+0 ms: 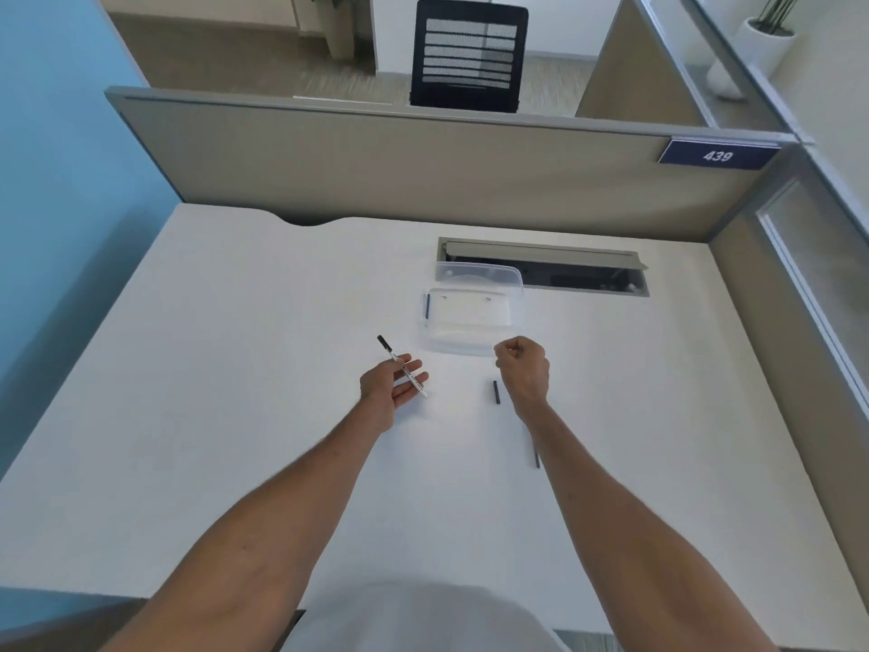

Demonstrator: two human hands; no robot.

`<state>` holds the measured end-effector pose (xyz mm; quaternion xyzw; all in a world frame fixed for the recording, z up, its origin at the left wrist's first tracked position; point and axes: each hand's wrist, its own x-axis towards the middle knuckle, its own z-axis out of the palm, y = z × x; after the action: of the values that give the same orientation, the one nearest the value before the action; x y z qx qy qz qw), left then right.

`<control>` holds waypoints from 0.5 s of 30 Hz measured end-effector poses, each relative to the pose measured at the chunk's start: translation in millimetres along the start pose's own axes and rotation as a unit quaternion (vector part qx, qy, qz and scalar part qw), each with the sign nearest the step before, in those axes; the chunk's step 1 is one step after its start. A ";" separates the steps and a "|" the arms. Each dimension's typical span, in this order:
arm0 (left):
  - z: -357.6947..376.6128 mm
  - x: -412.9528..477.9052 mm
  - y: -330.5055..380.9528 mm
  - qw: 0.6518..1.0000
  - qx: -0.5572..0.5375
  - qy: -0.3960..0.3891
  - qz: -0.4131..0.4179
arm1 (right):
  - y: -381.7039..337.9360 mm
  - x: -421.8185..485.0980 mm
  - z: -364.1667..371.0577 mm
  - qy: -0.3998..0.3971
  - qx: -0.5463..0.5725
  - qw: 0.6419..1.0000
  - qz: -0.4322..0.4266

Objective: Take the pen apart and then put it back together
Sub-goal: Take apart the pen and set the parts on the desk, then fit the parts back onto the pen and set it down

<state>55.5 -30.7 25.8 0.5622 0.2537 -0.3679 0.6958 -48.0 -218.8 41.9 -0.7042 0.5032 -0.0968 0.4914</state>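
Desk [235,416]: white top, grey partition along its far edge, a cable slot [545,270] cut in near that far edge, right of centre.

Your left hand [388,385]: palm up over the middle of the desk, fingers spread loose. The pen body [403,368] lies across those fingers, white barrel with a dark patterned end pointing away toward the far left; nothing is pinched around it, it only rests there. Whether its near tip touches the desk you cannot tell.

Your right hand [522,369]: curled into a loose fist, back toward the camera, just at the near right corner of the clear box [470,322]. The fingertips are turned under and hidden, so it is not possible to tell whether they pinch any small part.

Dark short piece [496,392]: lies on the desk between your hands, just left of your right wrist, not touched. Too small to say which part of the pen it is.

Thin dark rod [536,456]: lies on the desk beside your right forearm, its far end hidden behind the arm.

Clear box: open, its lid [479,275] tilted back toward the cable slot. A dark slim item [427,306] sits along its left wall; its kind is unclear.

Chair [470,54]: black mesh back, beyond the partition, lower half cut off.

Number plate [717,155]: reads 439, at the partition's right end.
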 end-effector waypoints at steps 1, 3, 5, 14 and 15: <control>2.2 -3.9 -4.3 1.000 0.006 -0.004 -0.001 | 10.0 -5.2 -6.4 0.000 -0.016 1.000 0.012; 7.6 -11.6 -13.5 1.000 0.022 -0.013 -0.002 | 28.6 -14.7 -18.4 0.007 -0.055 0.998 0.034; 13.1 -18.7 -22.6 0.999 0.038 -0.020 -0.003 | 46.1 -24.8 -29.4 0.022 -0.096 0.994 0.050; 34.4 -41.2 -62.2 0.997 0.072 -0.037 -0.010 | 110.1 -60.6 -64.5 0.018 -0.232 0.972 0.027; 36.1 -42.4 -65.7 0.997 0.074 -0.037 -0.010 | 112.2 -61.7 -65.5 0.009 -0.238 0.971 0.022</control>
<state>-24.5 -62.4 27.8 0.5954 0.2050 -0.4130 0.6580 -187.4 -209.4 8.0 -0.7886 0.5320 0.0303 0.3068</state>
